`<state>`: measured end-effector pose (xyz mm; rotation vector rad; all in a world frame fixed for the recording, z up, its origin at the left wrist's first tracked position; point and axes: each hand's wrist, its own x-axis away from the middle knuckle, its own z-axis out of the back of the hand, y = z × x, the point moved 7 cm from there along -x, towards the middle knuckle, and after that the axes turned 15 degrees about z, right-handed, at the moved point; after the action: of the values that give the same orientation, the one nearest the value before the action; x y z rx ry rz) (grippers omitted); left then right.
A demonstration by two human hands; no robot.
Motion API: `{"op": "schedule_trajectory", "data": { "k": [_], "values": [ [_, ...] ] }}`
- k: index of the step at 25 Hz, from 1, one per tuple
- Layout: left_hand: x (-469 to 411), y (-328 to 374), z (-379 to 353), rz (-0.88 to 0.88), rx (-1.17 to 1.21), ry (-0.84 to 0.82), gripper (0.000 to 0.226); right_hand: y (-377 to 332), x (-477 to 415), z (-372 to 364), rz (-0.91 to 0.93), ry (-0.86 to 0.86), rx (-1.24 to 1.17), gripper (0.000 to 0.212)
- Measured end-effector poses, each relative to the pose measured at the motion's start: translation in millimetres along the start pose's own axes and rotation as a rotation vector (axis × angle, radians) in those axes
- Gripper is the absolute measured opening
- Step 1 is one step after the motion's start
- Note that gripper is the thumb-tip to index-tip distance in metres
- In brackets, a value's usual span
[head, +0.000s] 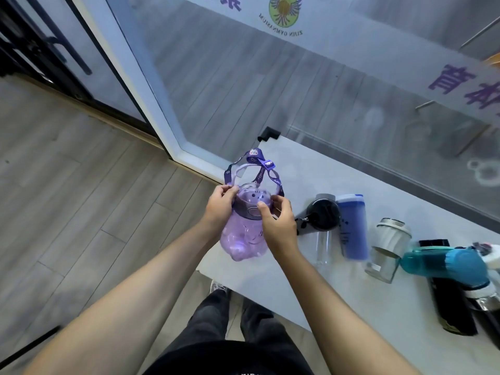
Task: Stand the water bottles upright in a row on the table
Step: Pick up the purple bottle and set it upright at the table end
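A round purple see-through bottle (243, 240) with a cat-face lid and a purple strap (258, 165) stands upright at the left end of the white table (297, 169). My left hand (220, 205) grips the lid's left side and my right hand (278, 223) grips its right side. To its right stand a clear bottle with a black lid (323, 228), a blue tumbler (353, 228), a glass cup with a white ribbed sleeve (388, 247), a teal bottle (446, 262) and a black flask (449, 301).
A glass wall (311, 85) with purple lettering runs along the table's far edge. Wooden floor (81, 185) lies to the left and below. My legs and a shoe (217, 288) show at the table's near left corner. More bottles crowd the right frame edge.
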<state>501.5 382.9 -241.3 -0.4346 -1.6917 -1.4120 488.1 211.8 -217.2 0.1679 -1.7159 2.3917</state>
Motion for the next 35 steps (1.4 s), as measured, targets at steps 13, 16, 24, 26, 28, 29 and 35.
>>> {"op": "schedule_trajectory", "data": {
  "k": [13,16,24,26,28,29,35],
  "values": [
    [14,16,10,-0.195,-0.105,-0.175,0.020,-76,8,18,0.795,0.046,0.657,0.046],
    [14,20,11,-0.193,-0.180,-0.158,0.019,-67,-26,13,0.436,-0.219,0.580,0.038],
    [4,-10,29,-0.075,-0.138,-0.107,0.049,-22,-14,4,0.191,-0.169,0.207,0.038],
    [-3,-16,33,-0.068,-0.129,-0.050,0.048,-4,-18,-4,0.077,-0.130,0.195,0.040],
    [-11,-21,37,0.000,-0.089,0.033,0.043,9,-25,-13,-0.012,-0.149,0.251,0.044],
    [-14,-21,38,0.022,-0.086,0.060,0.041,14,-27,-16,-0.038,-0.162,0.263,0.046],
    [-22,-26,65,0.066,-0.399,0.161,0.067,43,-2,-7,-0.159,-0.160,0.219,0.056]
  ]
}}
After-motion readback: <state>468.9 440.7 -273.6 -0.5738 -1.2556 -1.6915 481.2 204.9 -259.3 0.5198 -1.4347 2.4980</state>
